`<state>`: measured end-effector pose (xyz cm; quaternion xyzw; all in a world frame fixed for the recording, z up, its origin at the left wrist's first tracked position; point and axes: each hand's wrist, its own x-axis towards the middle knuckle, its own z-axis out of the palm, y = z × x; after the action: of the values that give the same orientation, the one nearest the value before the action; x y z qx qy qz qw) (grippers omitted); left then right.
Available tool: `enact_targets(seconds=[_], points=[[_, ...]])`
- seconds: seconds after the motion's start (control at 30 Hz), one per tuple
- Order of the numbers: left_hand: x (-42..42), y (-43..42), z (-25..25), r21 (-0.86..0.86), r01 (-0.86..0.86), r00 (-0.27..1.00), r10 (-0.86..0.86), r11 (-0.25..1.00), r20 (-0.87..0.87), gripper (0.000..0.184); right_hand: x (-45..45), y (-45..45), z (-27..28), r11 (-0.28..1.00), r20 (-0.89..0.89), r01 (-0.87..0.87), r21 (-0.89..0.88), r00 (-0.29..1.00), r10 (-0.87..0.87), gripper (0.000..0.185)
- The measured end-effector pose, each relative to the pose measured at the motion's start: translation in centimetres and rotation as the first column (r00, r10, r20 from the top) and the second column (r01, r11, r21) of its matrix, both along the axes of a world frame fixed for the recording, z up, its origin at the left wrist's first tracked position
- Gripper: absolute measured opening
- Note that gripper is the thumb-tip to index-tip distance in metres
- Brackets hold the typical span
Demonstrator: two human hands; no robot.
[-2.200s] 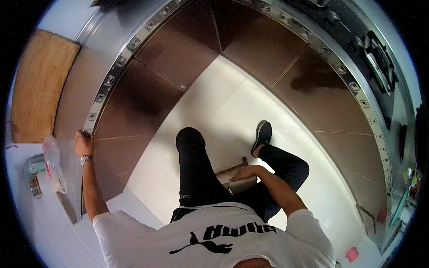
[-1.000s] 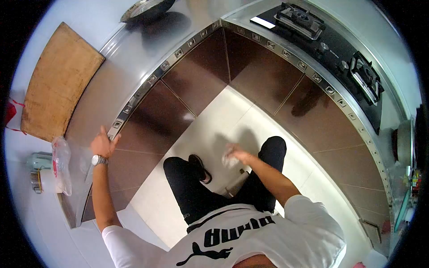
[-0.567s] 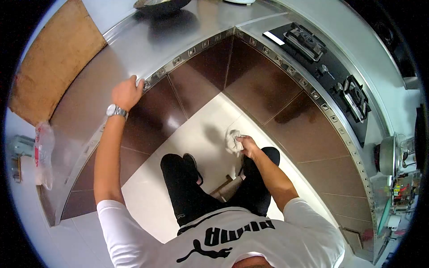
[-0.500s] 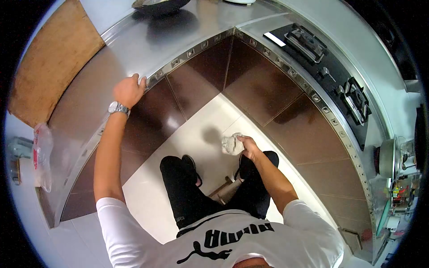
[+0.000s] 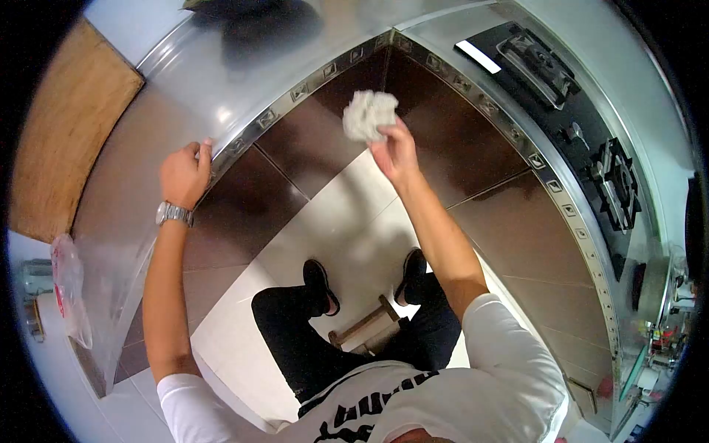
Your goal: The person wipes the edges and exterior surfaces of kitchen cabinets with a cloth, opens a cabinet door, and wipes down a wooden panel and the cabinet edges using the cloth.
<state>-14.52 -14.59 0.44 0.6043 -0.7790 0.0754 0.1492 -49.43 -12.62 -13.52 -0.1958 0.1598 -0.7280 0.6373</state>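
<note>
My right hand (image 5: 396, 151) is reached out in front of the brown cabinet doors (image 5: 336, 122), near the inner corner. A crumpled off-white cloth (image 5: 369, 116) is pinched in its fingers, slightly blurred. Whether the cloth touches a door, I cannot tell. My left hand (image 5: 185, 174), with a metal watch on the wrist, rests at the front edge of the steel countertop (image 5: 185, 96). Its fingers are curled over that edge, and the thumb lies along the top.
A low wooden stool (image 5: 365, 323) is between my legs on the pale floor. To the right a black gas stove (image 5: 569, 118) is set in the counter. A large wooden board (image 5: 74, 133) stands at the left, beside a plastic bag (image 5: 68, 288). A dark pan (image 5: 244, 6) is at the top.
My right hand has moved the cloth forward and up from near my knee to the cabinet corner. My left hand stays at the counter edge, slightly nearer to me.
</note>
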Motion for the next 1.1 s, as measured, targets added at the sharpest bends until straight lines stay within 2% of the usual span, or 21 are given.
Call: enact_targets(seconds=[0.1,0.13,0.17,0.23,0.27,0.3,0.33,0.37,0.5,0.57,0.67,0.7,0.77,0.8,0.83,0.9,0.93,1.03,1.07,1.1], points=[[0.0,-0.2,-0.3,-0.032,-0.019,0.999,0.021,0.999,0.042,0.047,-0.8,-6.0,0.2,0.977,-0.295,0.21,0.027,0.936,-0.193,0.058],[-0.2,-0.2,-0.2,-0.026,-0.023,0.999,0.024,0.999,0.042,0.047,-1.0,-7.0,1.5,0.974,-0.497,0.228,-0.004,0.844,-0.199,0.063],[-0.4,0.0,-0.1,-0.017,-0.043,0.997,0.044,0.999,0.063,0.047,-1.8,-10.4,-1.2,0.928,-0.599,0.361,-0.094,0.723,-0.343,0.062],[-0.6,0.0,-0.1,-0.003,-0.069,0.994,0.07,0.998,0.083,0.047,-2.4,-14.1,-2.8,0.78,-0.856,0.561,-0.278,0.223,-0.466,0.048],[-0.5,0.0,-0.2,-0.023,-0.064,0.993,0.066,0.998,0.093,0.046,-3.2,-14.6,-2.8,0.809,-0.924,0.474,-0.347,-0.025,-0.382,0.046],[-0.4,-0.1,-0.3,-0.042,-0.06,0.992,0.064,0.997,0.104,0.045,-4.0,-14.6,-1.8,0.845,-0.913,0.368,-0.388,-0.28,-0.297,0.045],[-0.4,-0.2,-0.3,-0.036,-0.069,0.992,0.072,0.997,0.105,0.045,-4.1,-15.1,-2.0,0.778,-0.844,0.385,-0.497,-0.423,-0.33,0.048],[-0.4,-0.2,-0.3,-0.024,-0.072,0.991,0.074,0.997,0.113,0.045,-5.0,-15.3,-2.0,0.754,-0.756,0.349,-0.557,-0.589,-0.286,0.041],[-0.6,-0.1,-0.1,-0.033,-0.094,0.984,0.098,0.995,0.148,0.04,-6.3,-14.3,0.5,0.899,-0.769,0.382,-0.215,-0.634,0.086,0.05],[-0.5,-0.2,-0.3,-0.047,-0.079,0.986,0.085,0.996,0.145,0.04,-6.6,-15.2,0.3,0.895,-0.732,0.383,-0.228,-0.674,0.102,0.05],[-0.5,-0.4,-0.5,-0.063,-0.061,0.988,0.069,0.996,0.135,0.04,-6.3,-16.0,0.5,0.895,-0.85,0.432,-0.109,-0.507,0.141,0.057],[-0.4,-0.4,-0.5,-0.06,-0.067,0.989,0.075,0.996,0.128,0.04,-6.4,-16.4,-0.3,0.897,-0.848,0.429,-0.107,-0.511,0.143,0.057],[-0.5,-0.3,-0.2,-0.033,-0.083,0.988,0.086,0.996,0.125,0.04,-7.1,-18.0,-2.9,0.886,-0.948,0.417,-0.202,-0.311,-0.07,0.056],[-0.6,-0.3,-0.1,-0.009,-0.09,0.988,0.091,0.996,0.126,0.04,-7.2,-18.4,-3.1,0.898,-0.964,0.402,-0.178,-0.252,-0.078,0.06],[-0.6,-0.3,-0.1,-0.001,-0.094,0.988,0.094,0.996,0.122,0.04,-7.5,-18.4,-3.4,0.901,-0.964,0.398,-0.173,-0.256,-0.072,0.06],[-0.7,-0.4,-0.2,-0.019,-0.094,0.984,0.096,0.995,0.149,0.041,-8.0,-18.4,-3.6,0.9,-0.932,0.32,-0.297,-0.303,-0.2,0.066],[-0.6,-0.5,-0.3,-0.013,-0.097,0.985,0.098,0.995,0.144,0.041,-7.8,-18.2,-3.8,0.902,-0.931,0.316,-0.294,-0.307,-0.196,0.066],[-0.5,-0.5,-0.7,-0.015,-0.108,0.988,0.109,0.994,0.113,0.041,-6.4,-16.8,-4.4,0.921,-0.931,0.168,-0.352,-0.161,-0.326,0.051],[-0.6,-0.6,-0.7,-0.014,-0.113,0.986,0.114,0.993,0.123,0.042,-4.5,-14.3,-2.4,0.937,-0.927,0.117,-0.33,-0.227,-0.298,0.044],[-0.6,-0.6,-0.6,-0.013,-0.12,0.984,0.12,0.993,0.134,0.042,-3.0,-13.2,-2.1,0.929,-0.861,0.018,-0.369,-0.384,-0.334,0.044]])
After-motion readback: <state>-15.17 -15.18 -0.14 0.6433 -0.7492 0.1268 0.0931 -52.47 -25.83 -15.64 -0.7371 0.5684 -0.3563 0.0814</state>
